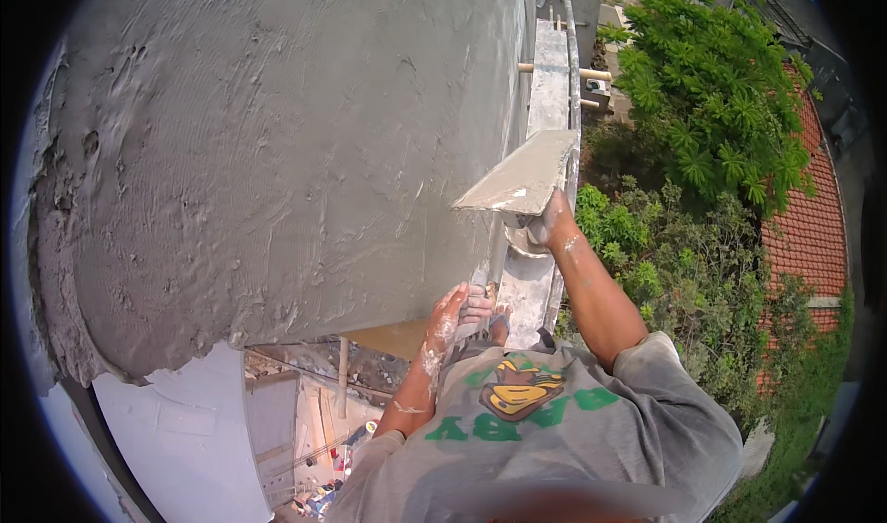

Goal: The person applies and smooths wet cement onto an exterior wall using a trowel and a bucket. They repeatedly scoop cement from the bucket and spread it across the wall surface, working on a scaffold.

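Observation:
My right hand [552, 220] is closed round the grip under a plastering float [525, 174]. The float's broad, flat face is turned up, coated with grey mortar, and its long edge points at the wall. Grey wet plaster [277, 144] covers the wall to my left, smooth in places and ridged toward the far left. My left hand [469, 307] is beside the wall's lower edge, smeared with mortar, fingers loosely bent and holding nothing visible. Below the float shows the curved rim of a pale container [525, 243], mostly hidden.
I am on a narrow, mortar-stained plank [549, 79] running along the wall, with bamboo poles [591, 75] crossing it. A drop lies to the right, with a leafy tree [716, 98] and a red tiled roof [804, 218]. Rubble and ground [319, 366] show far below at left.

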A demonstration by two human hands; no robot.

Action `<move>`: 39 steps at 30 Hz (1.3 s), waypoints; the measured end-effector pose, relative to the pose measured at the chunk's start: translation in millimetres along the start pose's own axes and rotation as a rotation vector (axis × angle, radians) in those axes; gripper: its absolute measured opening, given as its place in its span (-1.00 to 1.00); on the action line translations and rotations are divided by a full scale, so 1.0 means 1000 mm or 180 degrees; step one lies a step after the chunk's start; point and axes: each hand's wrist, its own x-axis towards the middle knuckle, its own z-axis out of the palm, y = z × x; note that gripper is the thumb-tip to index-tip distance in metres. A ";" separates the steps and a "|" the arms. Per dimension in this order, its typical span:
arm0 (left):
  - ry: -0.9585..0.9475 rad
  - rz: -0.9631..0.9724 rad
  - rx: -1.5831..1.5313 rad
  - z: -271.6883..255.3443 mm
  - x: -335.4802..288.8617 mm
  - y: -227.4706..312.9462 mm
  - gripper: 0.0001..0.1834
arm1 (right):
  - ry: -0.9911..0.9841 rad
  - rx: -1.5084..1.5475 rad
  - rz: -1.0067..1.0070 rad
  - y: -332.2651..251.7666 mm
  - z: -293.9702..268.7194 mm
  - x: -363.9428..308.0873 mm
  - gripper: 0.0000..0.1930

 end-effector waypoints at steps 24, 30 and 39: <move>-0.1619 -0.0192 -0.1706 0.001 0.134 -0.060 -0.41 | -0.0271 -0.1713 0.1005 0.080 -0.148 -0.017 -0.71; -0.1456 0.0178 -0.1488 0.009 0.130 -0.055 -0.49 | 0.0931 -0.4489 0.1082 0.131 -0.325 -0.058 -0.79; -0.0537 -0.0801 -0.1091 0.020 0.116 -0.078 -0.49 | 0.1728 -0.3875 0.1484 0.153 -0.387 -0.196 -0.77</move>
